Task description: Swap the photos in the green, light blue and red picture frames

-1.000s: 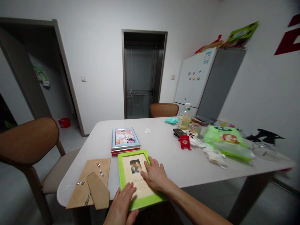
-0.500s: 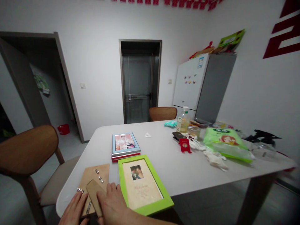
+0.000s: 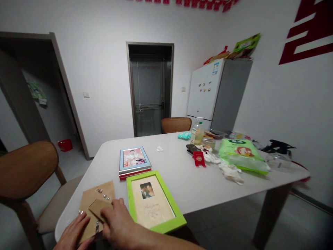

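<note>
A brown photo-frame backing board [image 3: 85, 199] lies at the table's near left, with metal clips on it. My left hand [image 3: 74, 232] rests along the board's left edge, fingers stretched and close together. On the board is the cardboard easel leg [image 3: 96, 209], and my right hand [image 3: 118, 222] pinches its side between thumb and fingers. My right hand hides the leg's lower end. Right beside that hand is a green photo frame [image 3: 130, 198], face up, with a cream card and a small photo inside.
Behind the green frame sits a stack of frames, a light-blue photo frame [image 3: 121, 161] on top. Farther right are a bottle [image 3: 197, 132], a red card [image 3: 199, 159], crumpled tissues [image 3: 231, 173] and a green tissue pack [image 3: 240, 152]. A wooden chair [image 3: 28, 170] stands at left.
The view has shifted slightly, so everything sits a little farther left. My right hand stays on the easel leg, its fingers now farther over it. My left hand stays at the board's edge.
</note>
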Available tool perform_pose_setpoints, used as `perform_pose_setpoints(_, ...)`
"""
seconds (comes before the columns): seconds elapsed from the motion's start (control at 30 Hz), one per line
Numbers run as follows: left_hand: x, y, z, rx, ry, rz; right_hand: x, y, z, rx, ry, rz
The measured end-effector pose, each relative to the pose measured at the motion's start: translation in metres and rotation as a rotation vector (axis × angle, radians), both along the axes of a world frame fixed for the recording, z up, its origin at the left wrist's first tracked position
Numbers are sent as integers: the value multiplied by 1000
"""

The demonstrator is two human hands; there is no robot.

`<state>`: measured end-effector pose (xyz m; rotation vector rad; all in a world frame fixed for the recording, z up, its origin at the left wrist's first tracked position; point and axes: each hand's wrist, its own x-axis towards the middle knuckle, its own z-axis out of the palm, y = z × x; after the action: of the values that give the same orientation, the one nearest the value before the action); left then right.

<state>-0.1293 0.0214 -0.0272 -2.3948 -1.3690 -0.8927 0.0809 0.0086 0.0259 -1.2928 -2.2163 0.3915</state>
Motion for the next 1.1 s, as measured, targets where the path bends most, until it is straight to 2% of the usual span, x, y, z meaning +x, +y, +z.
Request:
perform_pose_setpoints(0.13, 33, -10, 33, 65, -39, -77, 42, -12, 30, 56, 82, 31)
perform_pose_setpoints(0.23, 72, -18, 46, 31, -24, -175, 83, -24, 39, 53, 80, -11)
perform_pose_setpoints(0.3, 101, -22, 45, -1, -8, -239, 110, -32, 34, 45, 83, -57)
perform_pose_setpoints(0.4, 139, -29, 36, -79, -4, -284, 143, -42, 19, 7, 51, -138)
perform_pose_setpoints(0.53, 170, -37, 25, -230, 39, -293, 168, -47, 1, -24, -35, -208)
perform_pose_setpoints(0.67, 179, -36, 25, -305, 40, -247, 169, -43, -11, -14, -69, -201)
perform_pose_setpoints(0.87, 176, -37, 31, -372, 54, -240, 160, -41, -24, 42, -128, -253)
perform_pose_setpoints(1.1, 174, -40, 24, -385, 45, -264, 162, -39, -16, 55, -167, -244)
